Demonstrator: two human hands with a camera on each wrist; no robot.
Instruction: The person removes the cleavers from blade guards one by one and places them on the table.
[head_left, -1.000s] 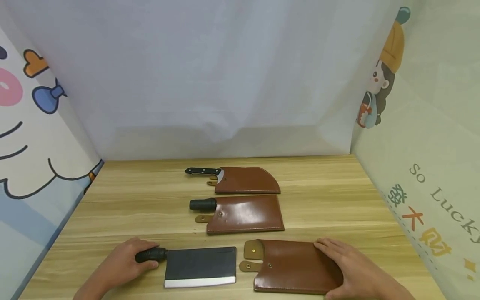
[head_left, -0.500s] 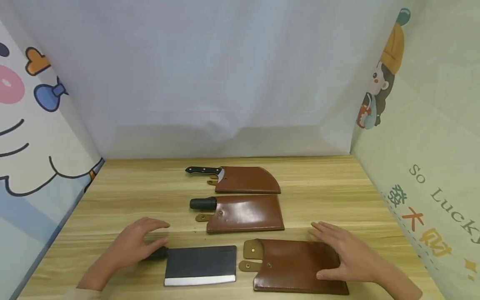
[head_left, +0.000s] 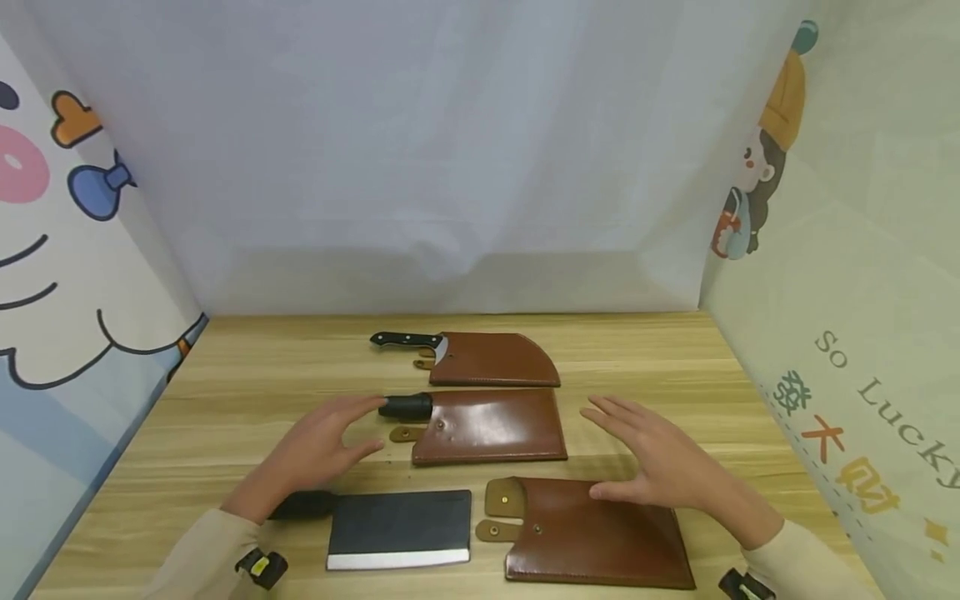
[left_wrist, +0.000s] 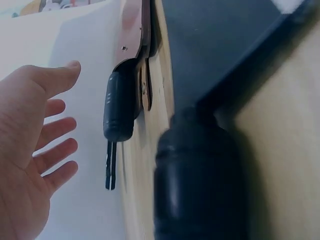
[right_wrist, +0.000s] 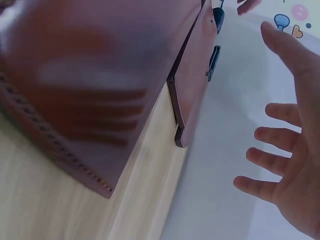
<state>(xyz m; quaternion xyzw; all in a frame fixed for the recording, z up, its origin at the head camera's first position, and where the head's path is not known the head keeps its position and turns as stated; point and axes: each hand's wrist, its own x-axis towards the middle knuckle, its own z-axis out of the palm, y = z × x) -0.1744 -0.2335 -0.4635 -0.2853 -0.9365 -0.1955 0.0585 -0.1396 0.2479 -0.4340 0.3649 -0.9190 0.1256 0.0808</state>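
My left hand [head_left: 322, 446] hovers with spread fingers just left of the black handle [head_left: 405, 407] of the middle knife, whose blade is hidden in a brown leather sheath [head_left: 495, 425]. Nothing is between its fingers in the left wrist view. Below that hand lies a bare cleaver [head_left: 397, 529] with a dark blade, a bright edge and a black handle [left_wrist: 200, 185]. Over the upper right of the front brown sheath [head_left: 592, 542] my right hand [head_left: 660, 458] is held, fingers apart and holding nothing. The front sheath is flat, its two tan snap straps [head_left: 504, 498] pointing left.
Farthest back is a third knife, its riveted black handle [head_left: 405, 340] sticking out of a curved brown sheath [head_left: 495, 358]. A white cloth wall [head_left: 450, 167] closes off the back of the wooden table [head_left: 637, 358]. Printed panels stand at both sides.
My left hand has let go of the cleaver's handle and moved up and right. My right hand has left the front sheath's right edge and moved up and left. Cleaver and sheaths stay put.
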